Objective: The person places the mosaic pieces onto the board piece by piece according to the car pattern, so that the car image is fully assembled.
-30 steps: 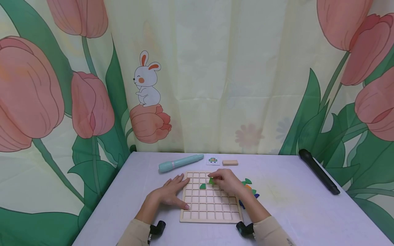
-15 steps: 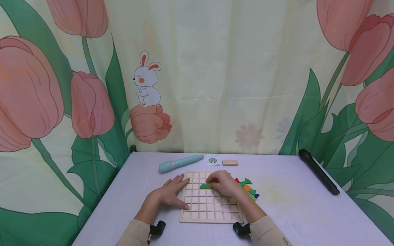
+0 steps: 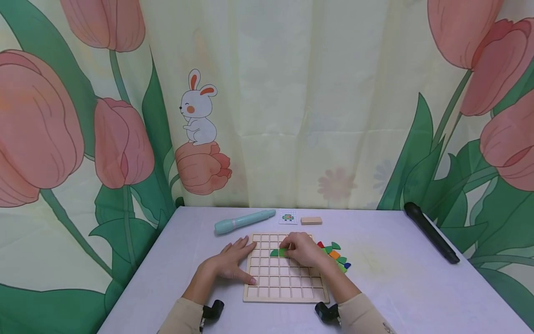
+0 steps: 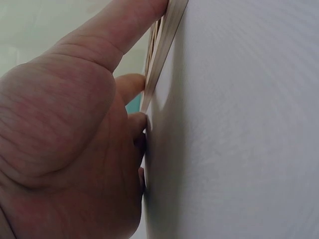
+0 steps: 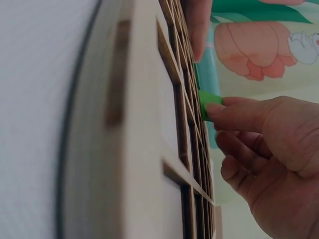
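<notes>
White worktop [image 3: 388, 278]: right hand [image 3: 303, 249] pinches small green wooden tile [image 3: 282, 252], likely light, stiff, edge-held; left hand [image 3: 231, 260], flat, steadies gridded wooden board [image 3: 285, 286].

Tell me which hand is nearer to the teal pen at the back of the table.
Left. The left hand rests at the grid board's left edge, just below the teal pen; the right hand sits further right, pinching a green piece.

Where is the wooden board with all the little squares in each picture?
Head: wooden grid board lies low in the middle, between both hands.
Left wrist: only its thin edge, top middle.
Right wrist: fills the left and middle.
Shared landmark: the teal pen.
</notes>
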Tool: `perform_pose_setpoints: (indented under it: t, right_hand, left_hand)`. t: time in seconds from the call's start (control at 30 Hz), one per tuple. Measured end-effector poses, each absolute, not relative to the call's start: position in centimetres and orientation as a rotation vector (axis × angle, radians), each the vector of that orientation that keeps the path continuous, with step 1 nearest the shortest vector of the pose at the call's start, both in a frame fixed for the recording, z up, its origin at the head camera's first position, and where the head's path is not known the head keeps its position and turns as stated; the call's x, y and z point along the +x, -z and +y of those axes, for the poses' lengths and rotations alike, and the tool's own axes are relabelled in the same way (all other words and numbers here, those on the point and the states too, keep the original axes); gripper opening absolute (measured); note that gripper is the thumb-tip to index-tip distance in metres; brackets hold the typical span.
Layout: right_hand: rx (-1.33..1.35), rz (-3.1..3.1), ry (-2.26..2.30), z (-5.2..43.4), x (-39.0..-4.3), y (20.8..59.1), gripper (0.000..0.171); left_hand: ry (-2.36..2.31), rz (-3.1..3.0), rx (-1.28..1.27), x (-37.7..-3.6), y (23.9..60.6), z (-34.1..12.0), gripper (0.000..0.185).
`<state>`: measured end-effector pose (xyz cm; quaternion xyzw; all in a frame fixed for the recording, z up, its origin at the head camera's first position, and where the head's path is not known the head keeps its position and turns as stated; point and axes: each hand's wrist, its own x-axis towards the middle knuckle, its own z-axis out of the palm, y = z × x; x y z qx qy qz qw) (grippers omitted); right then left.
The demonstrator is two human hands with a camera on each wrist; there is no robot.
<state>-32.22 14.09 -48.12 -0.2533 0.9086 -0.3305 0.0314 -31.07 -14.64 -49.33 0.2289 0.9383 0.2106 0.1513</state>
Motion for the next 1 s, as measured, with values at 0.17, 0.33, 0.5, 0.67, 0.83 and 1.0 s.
perform_pose_setpoints:
  t: [0.17,0.33,0.5,0.67,0.83,1.0]
  right_hand:
    - [-0.782,2.818,1.007,14.1,-32.0,48.0,0.023]
    - [-0.752,2.837,1.010,14.0,-31.9,48.0,0.019]
    - [-0.709,2.820,1.021,14.1,-31.8,48.1,0.018]
    - [-0.735,2.828,0.987,14.3,-31.8,48.2,0.020]
    - [-0.751,2.880,0.982,14.7,-32.0,47.9,0.022]
    - [-0.733,2.902,1.107,15.5,-31.7,47.1,0.025]
  left_hand:
    - [-0.606,2.691,0.653,-30.9,49.3,-14.6,0.117]
    - [-0.608,2.696,0.656,-31.0,49.3,-14.6,0.118]
    - [-0.613,2.697,0.654,-31.0,49.4,-14.6,0.119]
    - [-0.616,2.692,0.653,-31.0,49.4,-14.6,0.118]
    - [-0.611,2.688,0.644,-31.0,49.3,-14.6,0.119]
    - [-0.600,2.694,0.659,-31.0,49.4,-14.7,0.118]
